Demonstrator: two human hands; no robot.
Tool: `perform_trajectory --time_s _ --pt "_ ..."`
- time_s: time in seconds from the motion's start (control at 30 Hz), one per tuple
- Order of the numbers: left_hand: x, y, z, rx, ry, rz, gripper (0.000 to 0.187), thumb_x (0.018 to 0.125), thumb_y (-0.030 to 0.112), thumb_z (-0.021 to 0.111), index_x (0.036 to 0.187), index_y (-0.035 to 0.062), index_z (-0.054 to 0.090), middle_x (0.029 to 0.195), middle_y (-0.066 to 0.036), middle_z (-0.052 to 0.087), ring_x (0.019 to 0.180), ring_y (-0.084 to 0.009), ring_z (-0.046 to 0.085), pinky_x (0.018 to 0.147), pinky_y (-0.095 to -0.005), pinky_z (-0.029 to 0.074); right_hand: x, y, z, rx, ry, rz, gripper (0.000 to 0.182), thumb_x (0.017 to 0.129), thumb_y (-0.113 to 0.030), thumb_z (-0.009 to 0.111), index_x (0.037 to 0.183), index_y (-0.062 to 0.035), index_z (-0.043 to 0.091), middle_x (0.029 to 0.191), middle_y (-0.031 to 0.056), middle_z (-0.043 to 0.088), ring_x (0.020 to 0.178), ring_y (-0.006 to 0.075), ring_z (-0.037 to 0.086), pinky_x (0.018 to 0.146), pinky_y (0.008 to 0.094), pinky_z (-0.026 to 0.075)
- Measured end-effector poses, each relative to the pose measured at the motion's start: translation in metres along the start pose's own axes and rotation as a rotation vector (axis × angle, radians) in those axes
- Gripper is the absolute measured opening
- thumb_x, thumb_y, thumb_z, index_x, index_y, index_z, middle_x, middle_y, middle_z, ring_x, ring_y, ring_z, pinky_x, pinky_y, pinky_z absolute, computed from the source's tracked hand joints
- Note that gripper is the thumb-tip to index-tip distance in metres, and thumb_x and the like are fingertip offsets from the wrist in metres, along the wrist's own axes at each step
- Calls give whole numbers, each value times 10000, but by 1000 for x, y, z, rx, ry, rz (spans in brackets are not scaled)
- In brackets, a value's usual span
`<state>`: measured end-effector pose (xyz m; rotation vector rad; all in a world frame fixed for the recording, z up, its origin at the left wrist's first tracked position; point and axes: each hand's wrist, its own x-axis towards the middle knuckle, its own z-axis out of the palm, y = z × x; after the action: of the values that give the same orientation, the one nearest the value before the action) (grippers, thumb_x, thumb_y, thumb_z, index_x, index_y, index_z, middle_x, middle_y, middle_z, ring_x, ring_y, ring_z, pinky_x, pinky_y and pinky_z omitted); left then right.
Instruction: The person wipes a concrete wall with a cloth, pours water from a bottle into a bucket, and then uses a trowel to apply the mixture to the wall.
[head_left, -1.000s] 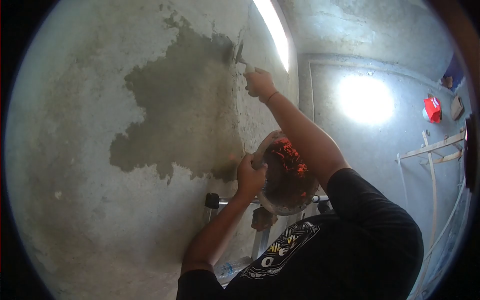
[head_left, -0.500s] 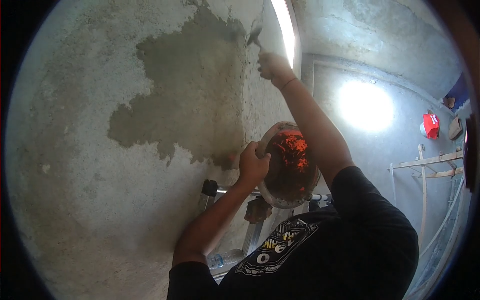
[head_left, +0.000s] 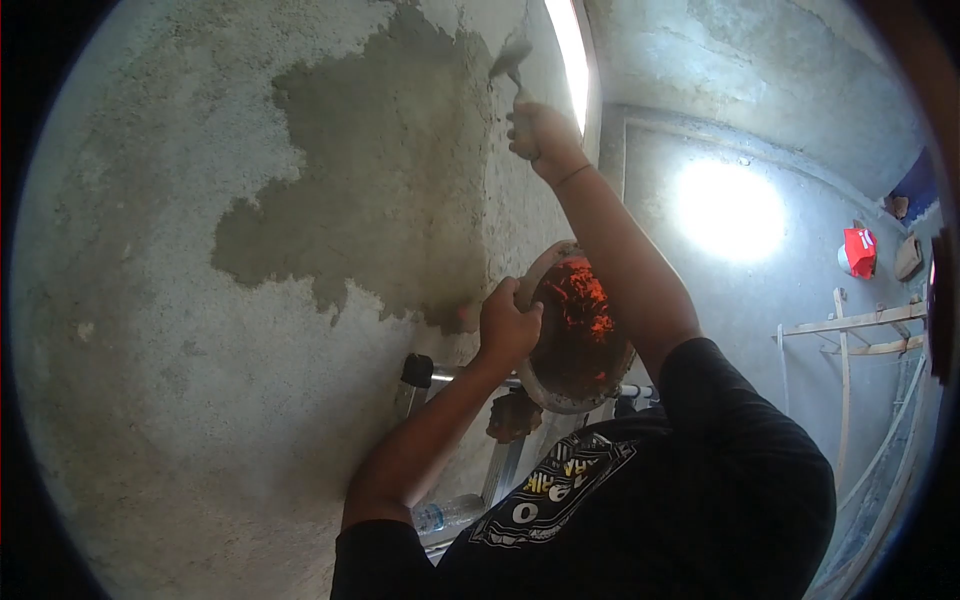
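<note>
wet grey mortar is what the right hand is working: it is clenched around the handle of a small trowel, raised high, with the blade laid against the wall at the upper right edge of the dark plaster patch. just below and right of that patch, the left hand grips the rim of a round mortar pan, holding it tilted close to the wall, its orange inside smeared with dark mix. under the pan, further from the patch, the top rail of a metal ladder shows, and lower still a plastic bottle lies near the person's dark sleeve. as a judgement, the coating is partly done: the damp patch covers a broad, ragged area in the upper middle of the wall, while the paler, dry, rough surface to the left of the patch and below it is uncoated, so most of the visible wall is left. the patch edges look uneven and not yet smoothed. far to the right of the patch, across the room, a red bag hangs near some wooden poles, and a bright window opening glares beside them.
</note>
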<state>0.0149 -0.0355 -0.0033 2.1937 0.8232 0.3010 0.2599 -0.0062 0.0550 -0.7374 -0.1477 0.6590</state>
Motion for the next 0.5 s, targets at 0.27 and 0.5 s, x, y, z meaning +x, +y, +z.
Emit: perform_trajectory --time_s 0.27,0.5 --pt "0 -6 3 16 14 15 278 745 109 723 907 -29 545 849 -197 628 810 -294 632 746 -384 472 -9 0 34 -84 -57 -39 229 829 -61 623 1008 76 584 789 133 581 575 271 596 513 377 474" --pt "1 -13 7 -3 40 57 269 747 94 712 930 -30 559 872 -202 640 839 -304 642 756 -386 478 -11 -37 32 40 -249 -37 349 851 -123 611 1113 87 515 928 140 591 623 226 566 518 348 484"
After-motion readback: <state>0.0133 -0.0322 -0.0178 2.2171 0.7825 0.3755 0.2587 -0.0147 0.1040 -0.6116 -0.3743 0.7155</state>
